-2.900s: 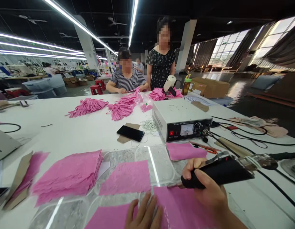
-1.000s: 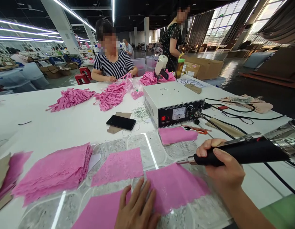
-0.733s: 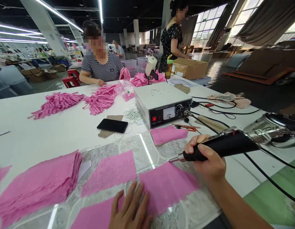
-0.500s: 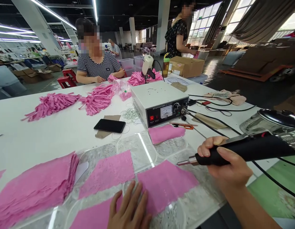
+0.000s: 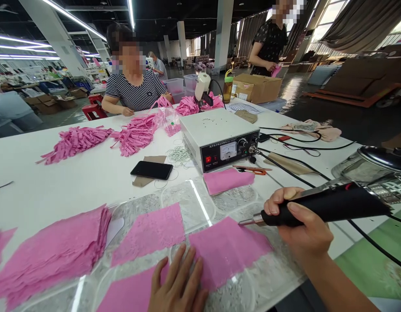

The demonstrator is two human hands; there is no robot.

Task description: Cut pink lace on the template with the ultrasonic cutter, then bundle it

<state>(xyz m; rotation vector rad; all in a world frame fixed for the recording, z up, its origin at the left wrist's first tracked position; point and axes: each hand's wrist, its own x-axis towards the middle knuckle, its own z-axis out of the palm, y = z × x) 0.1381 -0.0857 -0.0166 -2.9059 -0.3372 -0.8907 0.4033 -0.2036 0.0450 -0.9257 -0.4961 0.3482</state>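
The right hand point(image 5: 306, 229), right of centre, is closed firmly around a black tool point(image 5: 333, 206). The tool's tip is at the upper-right edge of a pink sheet point(image 5: 228, 258), lower centre; contact cannot be confirmed. The left hand point(image 5: 177, 286), bottom centre, is flat, fingers spread, at the sheet's left edge. Work on this sheet appears unfinished. Whether the stack point(image 5: 57, 251), lower left, is finished or waiting cannot be determined.

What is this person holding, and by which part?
A black tool: the right fingers grip the front of its handle, behind the metal tip. The left fingers lie on pink cloth, grasping nothing.
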